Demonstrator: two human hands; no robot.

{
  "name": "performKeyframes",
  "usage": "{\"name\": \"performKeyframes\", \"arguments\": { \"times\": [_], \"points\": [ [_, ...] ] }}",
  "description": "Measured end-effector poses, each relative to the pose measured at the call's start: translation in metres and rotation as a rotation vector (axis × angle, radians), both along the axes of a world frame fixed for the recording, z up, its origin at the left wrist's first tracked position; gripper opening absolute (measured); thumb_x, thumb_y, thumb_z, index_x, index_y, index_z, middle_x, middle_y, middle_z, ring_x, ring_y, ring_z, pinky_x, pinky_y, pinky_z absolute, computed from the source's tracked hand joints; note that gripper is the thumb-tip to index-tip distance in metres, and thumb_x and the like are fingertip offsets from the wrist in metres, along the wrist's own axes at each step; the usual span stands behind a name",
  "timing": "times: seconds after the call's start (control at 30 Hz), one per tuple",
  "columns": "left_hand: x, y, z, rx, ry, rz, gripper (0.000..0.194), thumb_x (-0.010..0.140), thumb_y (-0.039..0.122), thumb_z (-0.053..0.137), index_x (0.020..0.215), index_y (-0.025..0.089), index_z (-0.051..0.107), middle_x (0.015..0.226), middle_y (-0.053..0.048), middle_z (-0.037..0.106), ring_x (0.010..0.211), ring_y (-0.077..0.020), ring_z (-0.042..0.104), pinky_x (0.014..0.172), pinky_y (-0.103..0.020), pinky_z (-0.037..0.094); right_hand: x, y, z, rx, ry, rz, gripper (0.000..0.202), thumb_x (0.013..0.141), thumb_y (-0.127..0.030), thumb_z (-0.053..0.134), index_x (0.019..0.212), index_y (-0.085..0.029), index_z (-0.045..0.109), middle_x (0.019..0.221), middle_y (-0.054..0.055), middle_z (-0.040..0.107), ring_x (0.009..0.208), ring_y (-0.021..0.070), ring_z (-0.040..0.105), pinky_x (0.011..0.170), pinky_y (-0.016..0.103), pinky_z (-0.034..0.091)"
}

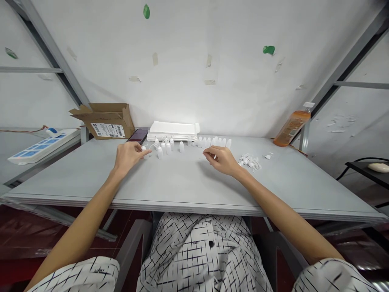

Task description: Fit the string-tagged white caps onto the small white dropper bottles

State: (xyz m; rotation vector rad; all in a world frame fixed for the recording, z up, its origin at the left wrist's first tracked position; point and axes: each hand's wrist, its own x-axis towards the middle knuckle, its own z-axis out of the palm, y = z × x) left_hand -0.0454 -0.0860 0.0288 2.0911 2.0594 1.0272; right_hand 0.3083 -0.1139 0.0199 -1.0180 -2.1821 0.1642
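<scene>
My left hand (128, 156) is closed, with a small white squeeze bottle (144, 149) between its fingertips, partly hidden by them. Just right of it stand several small white bottles with caps (160, 153), upright on the table. A lone white bottle (181, 147) stands a little farther right. My right hand (223, 159) is held above the table with its fingertips pinched together; whatever is in them, if anything, is too small to make out. Behind that hand runs a row of small white bottles (209, 142). Beside its wrist lies a pile of small white caps (249, 162).
At the back of the grey table (182, 184) lie a stack of white trays or cartons (173, 130), a dark phone (138, 136) and an open cardboard box (111, 121). An orange drink bottle (292, 125) leans at the back right. A power strip (44, 146) sits far left.
</scene>
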Motion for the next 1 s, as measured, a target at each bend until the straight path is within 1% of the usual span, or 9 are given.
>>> {"name": "performKeyframes", "arguments": {
  "times": [0.23, 0.47, 0.6, 0.67, 0.77, 0.8, 0.87, 0.93, 1.0],
  "points": [
    [0.004, 0.002, 0.001, -0.037, -0.038, -0.014, 0.043, 0.068, 0.061, 0.070, 0.062, 0.022, 0.054, 0.055, -0.004, 0.068, 0.074, -0.0259, 0.069, 0.077, -0.032, 0.046, 0.001, 0.002, -0.002, 0.029, -0.047, -0.015, 0.023, 0.091, -0.017, 0.047, 0.086, -0.017, 0.069, 0.079, 0.008, 0.069, 0.062, 0.0146, 0.056, 0.058, 0.026, 0.038],
    [0.001, -0.002, 0.004, -0.055, -0.094, 0.008, 0.042, 0.069, 0.062, 0.070, 0.066, 0.020, 0.063, 0.054, -0.003, 0.068, 0.073, -0.0253, 0.069, 0.080, -0.032, 0.048, 0.000, 0.001, -0.003, 0.045, -0.087, -0.036, 0.024, 0.091, -0.017, 0.045, 0.085, -0.015, 0.069, 0.076, 0.008, 0.067, 0.060, 0.0142, 0.054, 0.057, 0.026, 0.036],
    [-0.002, -0.007, 0.010, -0.080, -0.133, 0.047, 0.044, 0.070, 0.063, 0.071, 0.071, 0.019, 0.066, 0.064, -0.003, 0.071, 0.073, -0.0242, 0.069, 0.085, -0.034, 0.046, 0.001, 0.001, -0.002, 0.044, -0.103, -0.042, 0.024, 0.091, -0.016, 0.045, 0.085, -0.015, 0.068, 0.076, 0.007, 0.067, 0.060, 0.0140, 0.054, 0.057, 0.026, 0.035],
    [-0.003, -0.011, 0.015, 0.022, -0.083, 0.112, 0.044, 0.070, 0.063, 0.072, 0.075, 0.019, 0.067, 0.073, -0.004, 0.072, 0.080, -0.0273, 0.068, 0.083, -0.037, 0.045, 0.001, 0.002, -0.002, 0.043, -0.105, -0.054, 0.024, 0.091, -0.016, 0.045, 0.085, -0.015, 0.068, 0.077, 0.008, 0.068, 0.061, 0.0142, 0.055, 0.057, 0.026, 0.034],
    [0.002, -0.020, 0.025, 0.265, -0.017, 0.226, 0.045, 0.073, 0.064, 0.071, 0.083, 0.020, 0.070, 0.081, -0.005, 0.071, 0.089, -0.0318, 0.065, 0.075, -0.037, 0.041, 0.003, 0.003, -0.002, 0.041, -0.108, -0.077, 0.024, 0.091, -0.016, 0.046, 0.085, -0.015, 0.069, 0.080, 0.008, 0.069, 0.062, 0.0145, 0.056, 0.057, 0.026, 0.033],
    [0.006, -0.022, 0.029, 0.349, -0.011, 0.205, 0.044, 0.077, 0.063, 0.069, 0.086, 0.020, 0.071, 0.083, -0.005, 0.070, 0.088, -0.0303, 0.065, 0.074, -0.036, 0.041, 0.003, 0.003, -0.002, 0.042, -0.113, -0.084, 0.024, 0.091, -0.015, 0.046, 0.085, -0.015, 0.069, 0.080, 0.008, 0.070, 0.062, 0.0144, 0.056, 0.057, 0.026, 0.033],
    [0.021, -0.025, 0.035, 0.454, 0.007, 0.087, 0.038, 0.083, 0.057, 0.065, 0.090, 0.020, 0.072, 0.084, -0.004, 0.069, 0.085, -0.0250, 0.064, 0.073, -0.033, 0.041, 0.004, 0.004, -0.002, 0.050, -0.126, -0.095, 0.023, 0.090, -0.015, 0.046, 0.085, -0.016, 0.069, 0.081, 0.008, 0.070, 0.060, 0.0138, 0.055, 0.057, 0.026, 0.034],
    [0.043, -0.022, 0.039, 0.470, 0.049, -0.029, 0.031, 0.086, 0.050, 0.064, 0.091, 0.021, 0.072, 0.085, -0.003, 0.070, 0.078, -0.0204, 0.063, 0.069, -0.031, 0.041, 0.007, 0.007, -0.001, 0.067, -0.131, -0.112, 0.023, 0.090, -0.014, 0.047, 0.086, -0.016, 0.069, 0.083, 0.008, 0.071, 0.060, 0.0132, 0.055, 0.058, 0.026, 0.035],
    [0.069, -0.013, 0.039, 0.426, 0.118, -0.096, 0.026, 0.088, 0.045, 0.063, 0.092, 0.021, 0.073, 0.093, -0.004, 0.071, 0.078, -0.0189, 0.063, 0.068, -0.029, 0.042, 0.013, 0.011, 0.002, 0.087, -0.128, -0.152, 0.023, 0.090, -0.014, 0.047, 0.088, -0.016, 0.070, 0.085, 0.007, 0.072, 0.061, 0.0133, 0.056, 0.059, 0.026, 0.036]
  ]
}}
